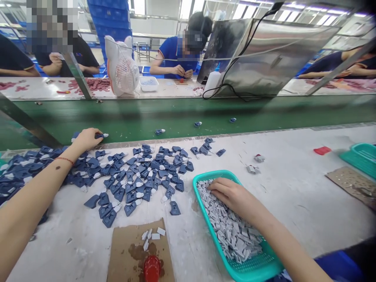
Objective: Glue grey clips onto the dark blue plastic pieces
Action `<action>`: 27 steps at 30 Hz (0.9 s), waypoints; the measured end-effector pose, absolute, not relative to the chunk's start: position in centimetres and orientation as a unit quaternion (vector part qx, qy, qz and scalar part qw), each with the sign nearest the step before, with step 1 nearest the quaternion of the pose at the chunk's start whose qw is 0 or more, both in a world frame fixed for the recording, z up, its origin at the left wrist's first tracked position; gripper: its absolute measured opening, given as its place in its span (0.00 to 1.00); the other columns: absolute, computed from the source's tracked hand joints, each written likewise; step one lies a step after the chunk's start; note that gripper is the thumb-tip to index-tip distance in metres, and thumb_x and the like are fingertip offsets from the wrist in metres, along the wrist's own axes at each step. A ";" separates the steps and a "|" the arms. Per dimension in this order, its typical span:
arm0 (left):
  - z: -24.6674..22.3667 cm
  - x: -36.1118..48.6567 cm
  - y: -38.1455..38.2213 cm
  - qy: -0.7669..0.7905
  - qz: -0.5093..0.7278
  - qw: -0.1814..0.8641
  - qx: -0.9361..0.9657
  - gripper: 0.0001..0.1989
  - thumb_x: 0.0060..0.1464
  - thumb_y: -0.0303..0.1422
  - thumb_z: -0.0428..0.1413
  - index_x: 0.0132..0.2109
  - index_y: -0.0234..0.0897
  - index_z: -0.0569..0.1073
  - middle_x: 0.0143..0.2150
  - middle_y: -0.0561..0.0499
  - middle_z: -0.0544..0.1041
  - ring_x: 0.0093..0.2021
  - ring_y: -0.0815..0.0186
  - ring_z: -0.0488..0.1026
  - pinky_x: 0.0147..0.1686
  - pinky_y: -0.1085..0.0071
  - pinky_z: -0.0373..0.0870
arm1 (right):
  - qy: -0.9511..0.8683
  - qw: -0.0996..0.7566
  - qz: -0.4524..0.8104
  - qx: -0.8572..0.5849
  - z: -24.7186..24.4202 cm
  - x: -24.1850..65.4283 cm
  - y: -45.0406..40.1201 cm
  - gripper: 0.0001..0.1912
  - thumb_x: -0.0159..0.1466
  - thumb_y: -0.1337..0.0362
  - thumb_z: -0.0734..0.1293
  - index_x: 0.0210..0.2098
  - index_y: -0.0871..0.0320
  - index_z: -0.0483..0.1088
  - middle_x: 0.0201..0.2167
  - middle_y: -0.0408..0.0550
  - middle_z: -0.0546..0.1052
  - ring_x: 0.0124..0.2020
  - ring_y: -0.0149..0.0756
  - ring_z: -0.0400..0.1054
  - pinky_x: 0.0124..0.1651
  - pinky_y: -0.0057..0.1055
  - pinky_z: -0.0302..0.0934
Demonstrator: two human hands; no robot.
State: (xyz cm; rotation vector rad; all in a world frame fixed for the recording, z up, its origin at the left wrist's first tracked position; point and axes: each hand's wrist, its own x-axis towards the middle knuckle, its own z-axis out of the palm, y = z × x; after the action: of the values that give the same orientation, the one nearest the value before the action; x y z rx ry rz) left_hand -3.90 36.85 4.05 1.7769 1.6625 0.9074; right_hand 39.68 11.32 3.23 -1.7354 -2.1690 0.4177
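Observation:
My left hand (pixel 87 138) is at the near edge of the green conveyor belt, its fingers closed on a small dark blue plastic part (pixel 100 136) with a white tip. Below it spreads a loose heap of similar blue parts (pixel 149 172) on the table. My right hand (pixel 232 194) reaches into a teal plastic basket (pixel 210 225) filled with small light grey plastic pieces (pixel 235 231). Its fingers are bent together and touch the pieces; what lies between the fingertips is hidden.
A red cup (pixel 152 268) and several pale pieces (pixel 155 235) sit on stained cardboard (pixel 123 250). Blue parts with white tips lie on the green belt (pixel 176 111). Beyond it, co-workers sit by a white bottle (pixel 212 82) and a metal box (pixel 273 58).

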 end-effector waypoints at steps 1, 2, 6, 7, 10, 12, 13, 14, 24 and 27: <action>4.3 -3.8 36.4 0.615 0.353 0.279 0.648 0.07 0.54 0.27 0.65 0.31 0.32 0.76 0.36 0.53 0.82 0.52 0.58 0.77 0.64 0.51 0.61 | -0.759 0.170 0.155 -0.610 3.5 39.6 11.3 0.13 0.67 0.61 0.61 0.34 0.53 0.77 0.37 0.52 0.81 0.39 0.48 0.77 0.42 0.45 0.71; 4.6 -3.6 36.0 0.612 0.370 0.291 0.635 0.06 0.54 0.27 0.65 0.31 0.31 0.76 0.34 0.55 0.81 0.51 0.59 0.77 0.64 0.54 0.61 | -0.754 0.176 0.163 -0.611 3.7 39.5 11.3 0.13 0.67 0.60 0.61 0.32 0.52 0.76 0.36 0.52 0.81 0.38 0.47 0.77 0.41 0.43 0.72; 5.6 -2.8 33.3 0.592 0.435 0.353 0.579 0.08 0.56 0.30 0.63 0.40 0.28 0.75 0.35 0.58 0.81 0.40 0.66 0.80 0.56 0.64 0.72 | -0.716 0.218 0.194 -0.634 4.3 38.8 10.6 0.14 0.67 0.55 0.64 0.31 0.54 0.74 0.34 0.51 0.82 0.37 0.45 0.77 0.39 0.39 0.72; 5.7 -2.6 32.3 0.582 0.451 0.372 0.565 0.10 0.56 0.30 0.62 0.43 0.28 0.74 0.39 0.55 0.82 0.38 0.68 0.80 0.52 0.66 0.74 | -0.690 0.243 0.206 -0.649 4.4 38.4 10.2 0.14 0.67 0.54 0.65 0.31 0.54 0.75 0.33 0.52 0.82 0.37 0.46 0.78 0.39 0.39 0.72; 5.8 -2.1 27.9 0.551 0.477 0.427 0.535 0.12 0.55 0.30 0.62 0.45 0.30 0.73 0.48 0.46 0.82 0.36 0.67 0.81 0.41 0.70 0.78 | -0.579 0.349 0.269 -0.686 4.9 36.4 8.7 0.14 0.60 0.51 0.72 0.29 0.55 0.76 0.32 0.52 0.82 0.35 0.47 0.78 0.39 0.39 0.73; 5.7 -1.8 24.1 0.531 0.480 0.485 0.502 0.14 0.49 0.30 0.65 0.43 0.32 0.73 0.47 0.44 0.83 0.35 0.65 0.82 0.35 0.73 0.79 | -0.525 0.396 0.330 -0.677 5.3 33.9 7.4 0.14 0.56 0.52 0.76 0.28 0.55 0.77 0.31 0.51 0.82 0.34 0.45 0.77 0.36 0.35 0.72; 5.6 -1.7 22.1 0.521 0.476 0.521 0.480 0.16 0.46 0.31 0.67 0.42 0.33 0.73 0.45 0.45 0.83 0.33 0.64 0.82 0.32 0.73 0.79 | -0.512 0.404 0.366 -0.664 5.4 32.5 6.7 0.13 0.55 0.53 0.77 0.27 0.55 0.77 0.31 0.50 0.82 0.34 0.43 0.77 0.35 0.33 0.71; 5.4 -1.6 20.0 0.512 0.468 0.559 0.455 0.19 0.43 0.32 0.69 0.42 0.34 0.74 0.42 0.45 0.84 0.32 0.64 0.82 0.30 0.74 0.79 | -0.503 0.405 0.405 -0.648 5.4 30.9 6.0 0.12 0.55 0.55 0.77 0.26 0.55 0.76 0.30 0.49 0.82 0.33 0.41 0.77 0.35 0.32 0.70; 1.6 -1.1 5.3 0.474 0.414 0.708 0.322 0.20 0.52 0.40 0.67 0.52 0.41 0.79 0.51 0.45 0.80 0.40 0.62 0.82 0.37 0.73 0.79 | -0.354 0.314 0.649 -0.596 3.0 22.3 3.2 0.12 0.51 0.59 0.76 0.21 0.57 0.70 0.18 0.40 0.76 0.22 0.30 0.67 0.31 0.27 0.63; 0.9 -0.3 3.4 0.468 0.445 0.708 0.286 0.16 0.51 0.38 0.67 0.47 0.41 0.80 0.46 0.48 0.80 0.38 0.65 0.81 0.36 0.76 0.78 | -0.340 0.324 0.647 -0.600 2.6 22.1 3.0 0.13 0.50 0.59 0.76 0.21 0.57 0.70 0.18 0.40 0.76 0.21 0.29 0.66 0.29 0.27 0.61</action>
State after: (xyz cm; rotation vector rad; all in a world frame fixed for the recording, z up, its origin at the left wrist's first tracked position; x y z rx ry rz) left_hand -0.33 3.35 0.93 0.6357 1.0394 0.9879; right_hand 22.09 2.99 2.57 -1.5747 -0.8924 1.6977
